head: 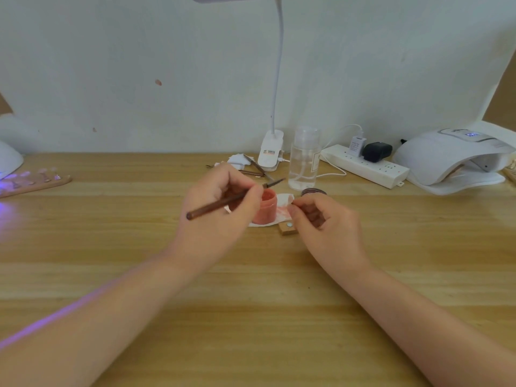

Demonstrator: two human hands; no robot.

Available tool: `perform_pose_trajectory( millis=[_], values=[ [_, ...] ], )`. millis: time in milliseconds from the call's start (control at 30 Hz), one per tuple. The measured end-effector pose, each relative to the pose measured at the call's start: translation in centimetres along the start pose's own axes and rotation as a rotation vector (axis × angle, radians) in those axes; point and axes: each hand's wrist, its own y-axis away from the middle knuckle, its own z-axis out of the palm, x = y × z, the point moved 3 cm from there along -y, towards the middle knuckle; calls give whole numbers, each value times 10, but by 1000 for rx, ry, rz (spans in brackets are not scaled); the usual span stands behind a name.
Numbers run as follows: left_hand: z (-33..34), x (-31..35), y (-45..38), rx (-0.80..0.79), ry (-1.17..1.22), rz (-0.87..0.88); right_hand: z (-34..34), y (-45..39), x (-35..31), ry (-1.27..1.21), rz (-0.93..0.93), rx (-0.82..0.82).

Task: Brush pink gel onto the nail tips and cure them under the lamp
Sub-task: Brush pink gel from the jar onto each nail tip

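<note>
- The left hand (220, 202) is holding a thin brown brush (223, 203). Its fingers are curling round the middle of the handle, like holding a pencil.
- The brush is lying slanted. Its back end is sticking out low on the left, and its tip is pointing up and to the right, past the top of the pink gel jar (265, 206).
- The pink gel jar is sitting open on the wooden table (251, 303), right between the two hands. The left hand is hiding part of it.
- The right hand (321, 219) is curling its fingers in. Its thumb and first finger are pinching something small just beside the jar. It is too small to say what it is.
- A white wipe (283, 209) with pink smears is lying under the jar and next to the right fingertips.
- A small wooden block (289, 229) with a shiny dot is poking out from under the right hand.
- The jar's dark lid (314, 192) is lying just behind the right hand.
- A white curing lamp (452, 157) is sitting far off on the right side of the table.
- Another lamp (9, 157) is glowing purple on the far left. A wooden strip (36, 185) with nail tips (42, 173) on it is lying beside it.
- A clear bottle (304, 160) is standing behind the jar.
</note>
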Motion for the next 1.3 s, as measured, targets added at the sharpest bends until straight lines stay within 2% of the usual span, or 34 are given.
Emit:
perform_pose_trajectory(
  millis=[100,367,1033,1300],
  values=[
    [1,-3,9,-4,-110,83,0,0,0,-1,4,-5],
    [3,-9,21,-37,-151,200,-1,1,-1,-8,0,5],
    [6,-15,24,-51,-170,199,-2,1,-3,5,-16,20],
    [3,-15,25,-94,-96,234,-1,1,0,-7,-6,26]
  ],
)
